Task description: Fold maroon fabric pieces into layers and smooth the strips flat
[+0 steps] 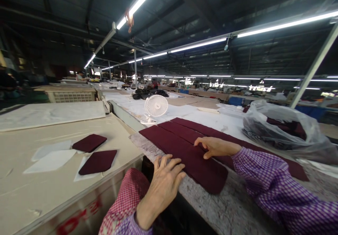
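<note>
Long maroon fabric panels [182,148] lie side by side on a mottled grey work surface [227,207]. On the near edge of the closest panel rests my left hand [163,180], its fingers spread and slightly bent. Farther right, my right hand [218,146] is over the seam-like gap between two panels, with thumb and forefinger apart and its other fingers partly hidden. A tiny pale spot shows at its forefinger tip, too small to name. To the left, two small maroon fabric pieces [97,163] lie near white pieces [50,161] on a beige table.
A white clip fan [156,106] stands behind the panels. To the right sits a clear plastic bag [285,126] with dark and maroon cloth inside. The beige table [21,185] stands at left, and dark cloth [148,93] is heaped farther back.
</note>
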Demonstrator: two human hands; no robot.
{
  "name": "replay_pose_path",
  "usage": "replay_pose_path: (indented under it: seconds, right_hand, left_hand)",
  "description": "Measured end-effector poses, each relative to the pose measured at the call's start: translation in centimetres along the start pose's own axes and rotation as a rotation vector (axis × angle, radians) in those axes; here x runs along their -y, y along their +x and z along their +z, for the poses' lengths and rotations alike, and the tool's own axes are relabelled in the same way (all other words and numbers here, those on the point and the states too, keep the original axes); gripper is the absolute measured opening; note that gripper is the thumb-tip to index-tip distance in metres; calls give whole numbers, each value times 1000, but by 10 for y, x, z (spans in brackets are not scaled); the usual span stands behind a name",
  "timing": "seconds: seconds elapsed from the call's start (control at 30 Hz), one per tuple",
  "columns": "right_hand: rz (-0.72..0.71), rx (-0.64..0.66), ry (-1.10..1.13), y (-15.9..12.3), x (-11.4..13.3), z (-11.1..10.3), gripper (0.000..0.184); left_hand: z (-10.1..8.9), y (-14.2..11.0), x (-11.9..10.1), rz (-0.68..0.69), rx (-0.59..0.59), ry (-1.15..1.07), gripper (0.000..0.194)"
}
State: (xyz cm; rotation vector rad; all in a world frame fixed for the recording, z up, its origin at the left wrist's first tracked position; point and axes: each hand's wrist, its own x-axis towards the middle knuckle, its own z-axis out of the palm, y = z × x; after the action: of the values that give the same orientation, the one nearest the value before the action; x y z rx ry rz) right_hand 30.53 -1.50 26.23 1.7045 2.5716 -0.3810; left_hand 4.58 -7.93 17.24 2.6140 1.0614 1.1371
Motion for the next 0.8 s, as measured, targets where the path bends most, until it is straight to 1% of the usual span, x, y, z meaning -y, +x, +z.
replay_pose_path:
  seconds: [0.1,0.23,0.3,0.37,0.5,0.6,0.7,0.8]
  right_hand:
    - [-50,52,-8,2,3,-4,54]
    - [-91,42,-12,2,3,-4,63]
    - [-108,61,-8,2,3,-4,60]
    - [-113,106,0,3,1,-4,53]
    - [-104,175,15,12,-2,-5,48]
    - [-104,185,17,17,-1,-7,34]
    - [-89,188,29,15,-1,-7,21]
    - [-54,183,71,8,-5,-5,26]
  left_hand:
    - [-1,0,0,8,-3,-2,28]
    - [-2,1,-2,7,10,0,28]
    - [-2,1,-2,9,9,-2,27]
    - [-2,1,-1,12,8,-2,27]
    - [-1,2,-1,15,23,9,27]
    - [-2,2,-1,14,30,11,27]
    - [-2,2,-1,13,21,2,27]
    - [-3,2,-1,10,13,-2,27]
